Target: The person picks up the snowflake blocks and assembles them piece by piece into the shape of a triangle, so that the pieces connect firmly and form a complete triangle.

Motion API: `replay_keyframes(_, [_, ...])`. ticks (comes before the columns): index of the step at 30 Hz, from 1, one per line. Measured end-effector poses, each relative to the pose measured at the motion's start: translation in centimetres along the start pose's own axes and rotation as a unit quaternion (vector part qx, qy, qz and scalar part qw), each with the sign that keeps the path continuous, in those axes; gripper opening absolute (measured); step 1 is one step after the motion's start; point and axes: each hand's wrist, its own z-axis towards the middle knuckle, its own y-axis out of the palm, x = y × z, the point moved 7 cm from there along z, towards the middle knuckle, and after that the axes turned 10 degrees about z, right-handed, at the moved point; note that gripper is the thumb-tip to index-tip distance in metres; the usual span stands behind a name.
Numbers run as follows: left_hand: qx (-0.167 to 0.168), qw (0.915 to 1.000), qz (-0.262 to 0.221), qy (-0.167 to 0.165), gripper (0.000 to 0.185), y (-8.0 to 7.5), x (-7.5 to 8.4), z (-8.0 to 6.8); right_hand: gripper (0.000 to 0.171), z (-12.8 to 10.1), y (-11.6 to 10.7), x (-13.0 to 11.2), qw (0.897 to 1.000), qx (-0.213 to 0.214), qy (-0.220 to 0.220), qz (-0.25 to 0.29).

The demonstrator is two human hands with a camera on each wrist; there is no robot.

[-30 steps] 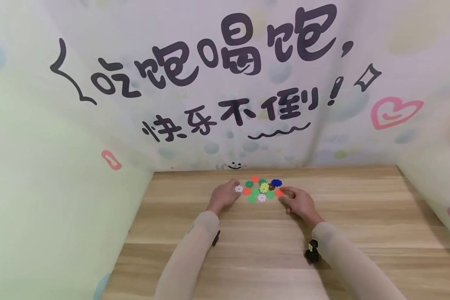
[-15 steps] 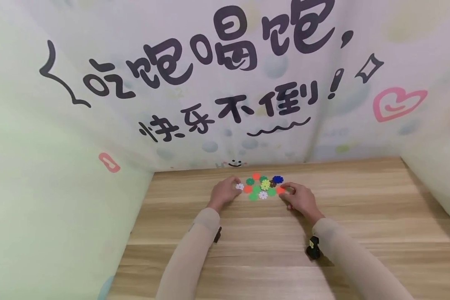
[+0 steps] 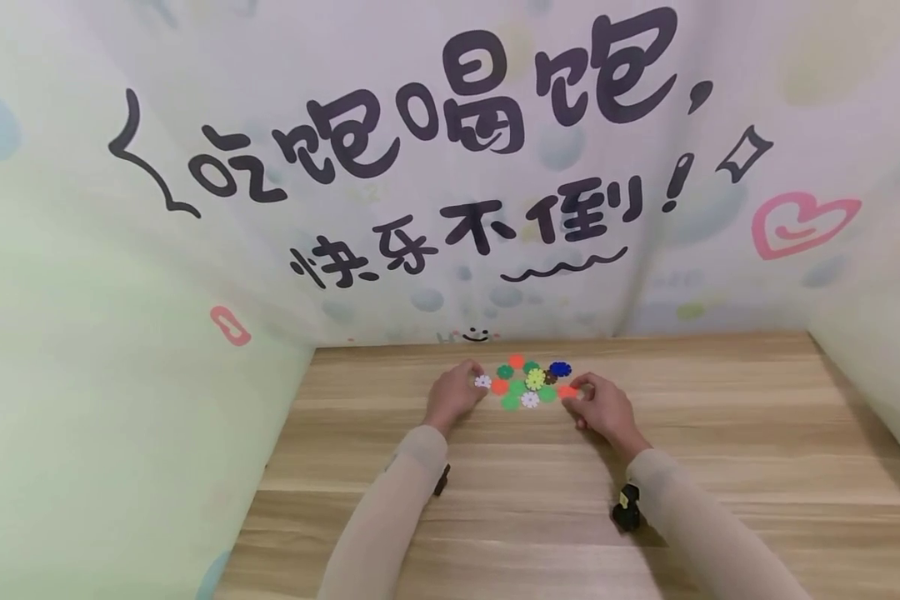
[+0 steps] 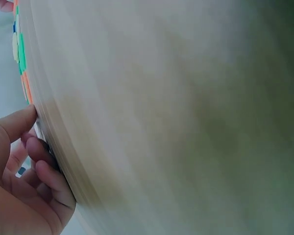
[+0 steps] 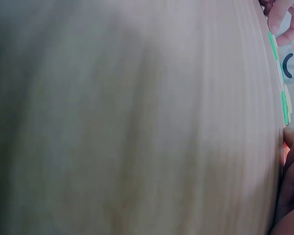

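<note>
Wooden table (image 3: 540, 500) lies under your sleeves; on it your left hand (image 3: 452, 393) pinches a white disc (image 3: 483, 382), and your right hand (image 3: 602, 408) pinches an orange disc (image 3: 567, 391), either side of the flat cluster of coloured discs (image 3: 531, 382). Beyond stands the lettered backdrop (image 3: 450, 167).

Both wrist views blurred, mostly table (image 4: 176, 117); discs (image 3: 528, 383) too small to tell each hand's grip.

A staged recording booth is suggested by a wooden desk (image 3: 540, 517) enclosed by a printed cartoon backdrop (image 3: 450, 167).
</note>
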Motion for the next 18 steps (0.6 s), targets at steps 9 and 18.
replay_keyframes(9, [0.015,0.9997,0.009,-0.018,0.026,0.0,0.3,-0.3,0.039,-0.4,0.0,0.4,0.999,0.018,0.006,0.03])
replay_keyframes(18, [0.042,0.9987,0.021,0.022,0.024,-0.1,1.3,-0.5,0.034,-0.8,-0.2,0.1,0.997,0.055,-0.048,-0.008])
